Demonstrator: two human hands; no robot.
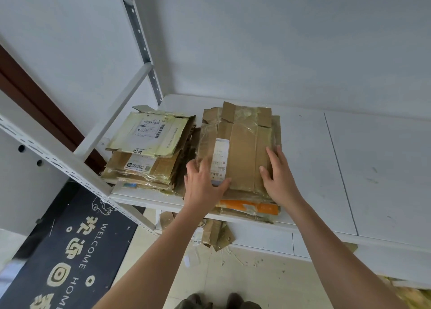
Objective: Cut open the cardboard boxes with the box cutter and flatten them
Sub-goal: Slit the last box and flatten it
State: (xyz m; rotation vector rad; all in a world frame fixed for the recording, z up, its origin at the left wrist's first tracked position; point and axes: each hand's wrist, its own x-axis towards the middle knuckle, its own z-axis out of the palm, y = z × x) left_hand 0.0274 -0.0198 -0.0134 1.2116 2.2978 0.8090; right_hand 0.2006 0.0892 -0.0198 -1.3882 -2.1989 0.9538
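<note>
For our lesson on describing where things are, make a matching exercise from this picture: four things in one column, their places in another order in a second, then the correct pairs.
Things:
1. Left hand
2. Yellowish flattened box
3. Doormat
4. Orange package

Places:
A. On the floor, left of the table
B. On the white label of the right stack
C. Top of the left stack
D. Near the bottom of the right stack

Pairs: 1-B, 2-C, 3-A, 4-D
</note>
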